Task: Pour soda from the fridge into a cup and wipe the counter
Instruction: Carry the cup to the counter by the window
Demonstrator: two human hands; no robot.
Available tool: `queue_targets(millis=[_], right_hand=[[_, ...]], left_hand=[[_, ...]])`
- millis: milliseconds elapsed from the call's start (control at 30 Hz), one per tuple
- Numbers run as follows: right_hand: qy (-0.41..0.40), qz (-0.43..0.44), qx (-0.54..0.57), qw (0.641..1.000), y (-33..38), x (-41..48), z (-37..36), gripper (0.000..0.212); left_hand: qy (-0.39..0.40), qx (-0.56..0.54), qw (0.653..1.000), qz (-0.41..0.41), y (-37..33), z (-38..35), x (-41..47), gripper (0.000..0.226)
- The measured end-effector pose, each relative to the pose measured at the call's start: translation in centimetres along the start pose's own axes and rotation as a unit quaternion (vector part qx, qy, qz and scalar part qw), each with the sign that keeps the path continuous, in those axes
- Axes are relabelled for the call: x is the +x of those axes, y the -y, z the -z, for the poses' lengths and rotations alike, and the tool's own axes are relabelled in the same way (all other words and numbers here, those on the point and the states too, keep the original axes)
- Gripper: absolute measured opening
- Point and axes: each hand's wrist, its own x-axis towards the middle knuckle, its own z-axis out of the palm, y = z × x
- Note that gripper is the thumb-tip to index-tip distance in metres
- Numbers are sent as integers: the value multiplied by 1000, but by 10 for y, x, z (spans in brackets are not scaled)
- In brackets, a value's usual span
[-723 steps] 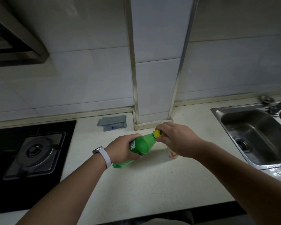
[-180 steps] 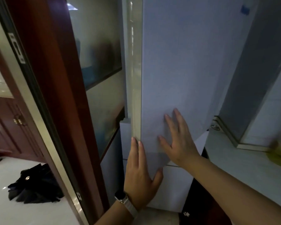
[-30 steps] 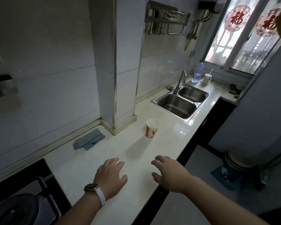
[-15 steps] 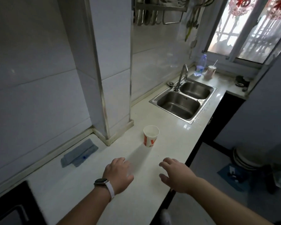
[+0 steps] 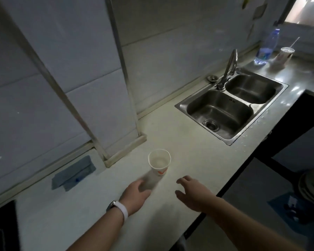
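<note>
A white paper cup (image 5: 159,162) with orange print stands upright on the pale surface (image 5: 198,153), just in front of the tiled pillar; some pale liquid appears to lie low inside it. The left hand (image 5: 136,196), a watch at its wrist, hovers open just short of the cup with blurred fingers, holding nothing; the right hand (image 5: 192,192) is spread open beside it, also empty. A folded grey cloth (image 5: 73,173) lies against the wall to the left. The double sink (image 5: 232,104) has bare basins; beyond it stand a clear plastic bottle (image 5: 266,47) and a lidded cup with a straw (image 5: 285,54).
</note>
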Motion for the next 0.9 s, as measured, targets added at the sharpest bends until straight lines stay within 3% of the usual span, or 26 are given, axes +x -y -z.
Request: queue_targets(millis=[100,233,367,467,600,700,767,900], right_hand=[[22,-19,77,997,-10,27,3,51],[31,-65,214,974,-12,54,-2,50],[21,-134,381,915,-9,73,-2,44],[15,-189,496,847,-8,90,0,37],[29,-199,573,795,-6,103,5,26],[48,-184,595,781,-3,108,5,22],[56,-165,587,791,-1,111,4,12],[58,-158,575,801,0,111,2,19]], left_hand=[[-42,-126,990,40,-13,-15,14,52],[-77,-224,970,59,-28,-30,24,68],[-93,-268,958,43,-41,-34,34,79],[-108,-284,952,26,-49,-35,45,91],[-123,-299,946,5,-58,-40,58,96],[-131,-300,945,-6,-59,-42,64,85],[-137,-299,944,-12,-58,-40,67,81],[-135,-290,947,-24,-59,-36,69,75]])
